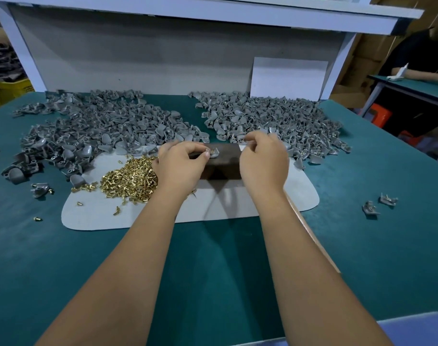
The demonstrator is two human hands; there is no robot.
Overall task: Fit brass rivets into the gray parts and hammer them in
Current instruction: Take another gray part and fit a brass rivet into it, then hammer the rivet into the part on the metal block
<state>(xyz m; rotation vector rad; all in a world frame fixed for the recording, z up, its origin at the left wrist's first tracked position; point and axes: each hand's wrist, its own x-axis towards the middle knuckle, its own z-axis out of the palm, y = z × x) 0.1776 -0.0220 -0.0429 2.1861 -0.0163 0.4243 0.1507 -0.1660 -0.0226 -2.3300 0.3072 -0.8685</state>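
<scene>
left hand (181, 161) pinches a gray part (214, 154) at its fingertips, rivet (212, 151) seated on top; right hand (263, 158) just beside, fingers curled, grip unclear.

One head-worn, wide-angle camera looked forward and down from above the near edge of the desk (362, 245), close over both forearms. It faced the back panel (138, 58) under a shelf, whose straight lines seemed bowed toward the frame's edges, probably from lens distortion.
</scene>
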